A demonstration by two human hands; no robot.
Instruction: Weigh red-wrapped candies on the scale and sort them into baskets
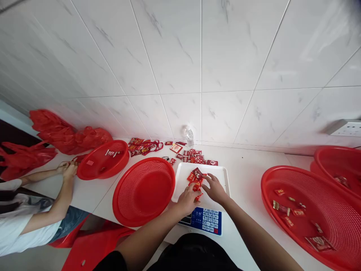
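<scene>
A pile of small red snack packets (197, 174) lies on the white tray (178, 180) of a digital scale, between my two hands. My left hand (187, 200) is at the near left of the pile, its fingers curled in and closed on a red packet. My right hand (216, 189) reaches in from the right with its fingers apart, the fingertips touching the pile's edge. Partly under my left forearm is the blue keypad (207, 221) of the scale. Just behind the tray, more red packets (194, 156) are heaped on the table.
An oval red basket (143, 192) stands left of the scale. Red baskets (299, 188) at the right hold scattered sweets. A clear bottle (189, 136) stands by the tiled wall. At the left, a co-worker's hands (69, 168) are beside a red basin (103, 162) and red plastic bags (59, 131).
</scene>
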